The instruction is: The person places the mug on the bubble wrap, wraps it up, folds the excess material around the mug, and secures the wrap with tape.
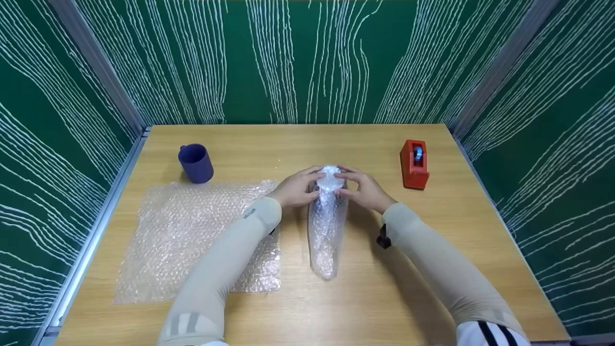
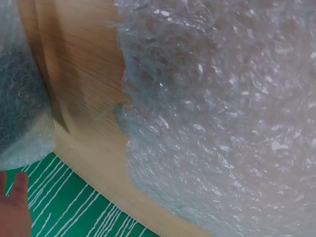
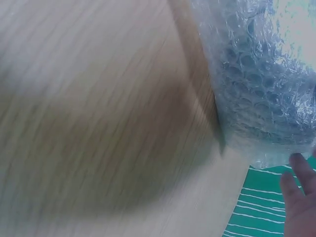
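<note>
A long bundle in clear bubble wrap point(image 1: 328, 226) lies on the table, pointing away from me; what is inside is hidden by the shiny wrap. At its far end my left hand point(image 1: 298, 187) holds the left side, thumb and fingers bent against the wrap. Opposite it, my right hand point(image 1: 365, 188) holds the right side of the same end. The left wrist view catches the bundle point(image 2: 22, 98) at its left edge with a few fingertips point(image 2: 19, 190) below. In the right wrist view the bundle point(image 3: 266, 89) shows beside fingers point(image 3: 298, 182).
A flat sheet of bubble wrap point(image 1: 187, 240) is spread on the left of the table point(image 1: 384, 298), partly under my left forearm. Behind it stands a purple mug point(image 1: 197, 164). A red tape dispenser point(image 1: 414, 164) sits at the back right. Green walls with white lines surround the table.
</note>
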`<state>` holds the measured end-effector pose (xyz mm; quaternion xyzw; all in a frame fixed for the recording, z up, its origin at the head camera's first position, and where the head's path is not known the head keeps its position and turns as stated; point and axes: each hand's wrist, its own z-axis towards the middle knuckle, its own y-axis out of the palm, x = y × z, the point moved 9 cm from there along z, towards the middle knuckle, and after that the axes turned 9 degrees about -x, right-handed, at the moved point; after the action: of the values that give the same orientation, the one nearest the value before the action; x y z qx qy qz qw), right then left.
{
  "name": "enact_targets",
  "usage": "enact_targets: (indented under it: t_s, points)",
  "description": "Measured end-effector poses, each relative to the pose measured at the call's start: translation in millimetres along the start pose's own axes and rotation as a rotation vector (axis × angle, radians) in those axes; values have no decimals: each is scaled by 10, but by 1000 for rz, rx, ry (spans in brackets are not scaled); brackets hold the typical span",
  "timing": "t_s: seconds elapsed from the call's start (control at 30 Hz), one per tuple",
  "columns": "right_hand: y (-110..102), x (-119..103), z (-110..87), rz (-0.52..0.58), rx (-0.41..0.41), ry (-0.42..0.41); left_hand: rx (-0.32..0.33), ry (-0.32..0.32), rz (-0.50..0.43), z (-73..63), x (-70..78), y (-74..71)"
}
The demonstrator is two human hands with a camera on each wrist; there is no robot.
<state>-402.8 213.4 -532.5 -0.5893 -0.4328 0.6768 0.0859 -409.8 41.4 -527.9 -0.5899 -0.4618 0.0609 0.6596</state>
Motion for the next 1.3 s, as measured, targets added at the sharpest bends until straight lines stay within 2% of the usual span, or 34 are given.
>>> enact_targets:
  t_s: [0.13,0.27,0.43,0.53,0.73,0.9,1.13,1.3]
  points:
    - [-4,21,-28,17,-37,48,-33,-20,-46,-3,-40,32]
    - [8,27,-38,30,-52,60,-25,-25,-50,0,-28,60]
    - [30,-7,16,33,5,26,8,-36,-22,-3,0,68]
    - [44,-30,41,31,55,28,7,-38,-12,-4,2,76]
    - [83,-13,58,17,115,54,-80,-18,-62,-26,-6,90]
    - [99,-22,44,23,145,28,-132,1,-101,-41,9,64]
    - [120,-20,29,34,151,14,-77,15,-4,-17,7,32]
    - [132,-23,12,31,126,13,-37,4,18,-16,26,21]
